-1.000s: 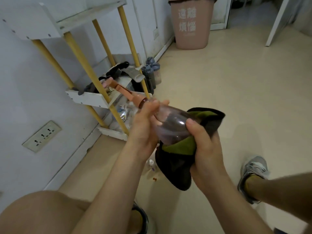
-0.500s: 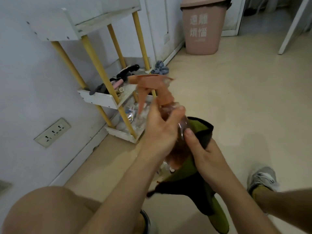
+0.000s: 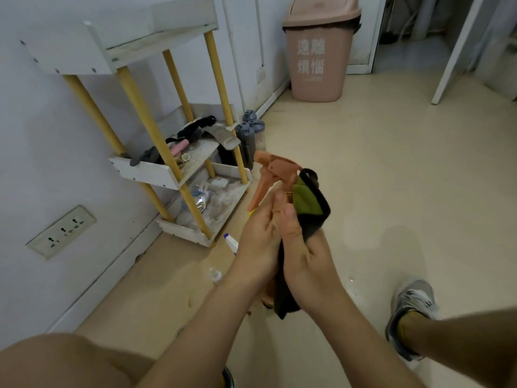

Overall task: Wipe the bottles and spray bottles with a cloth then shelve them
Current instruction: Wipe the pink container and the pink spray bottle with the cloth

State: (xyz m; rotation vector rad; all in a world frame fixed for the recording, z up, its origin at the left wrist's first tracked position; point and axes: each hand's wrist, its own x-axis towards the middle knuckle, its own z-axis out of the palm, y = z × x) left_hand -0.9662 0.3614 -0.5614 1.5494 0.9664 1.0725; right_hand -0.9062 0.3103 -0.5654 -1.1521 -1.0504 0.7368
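Fingers [image 3: 275,204] of the left hand [image 3: 257,239] are curled round the spray bottle [image 3: 275,169] below its trigger. The cloth [image 3: 307,203] is pinched against it by the right hand [image 3: 306,250]. Both are held clear of the shelf [image 3: 156,175], off its front corner. Light, slick plastic is judged, so the neck is best gripped.

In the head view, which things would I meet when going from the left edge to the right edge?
Wall socket → shelf rack → spray bottle, gripped by the left hand → cloth, held by the right hand → shoe.

left hand [image 3: 258,239] gripping spray bottle [image 3: 275,168]; right hand [image 3: 305,256], cloth [image 3: 307,203]
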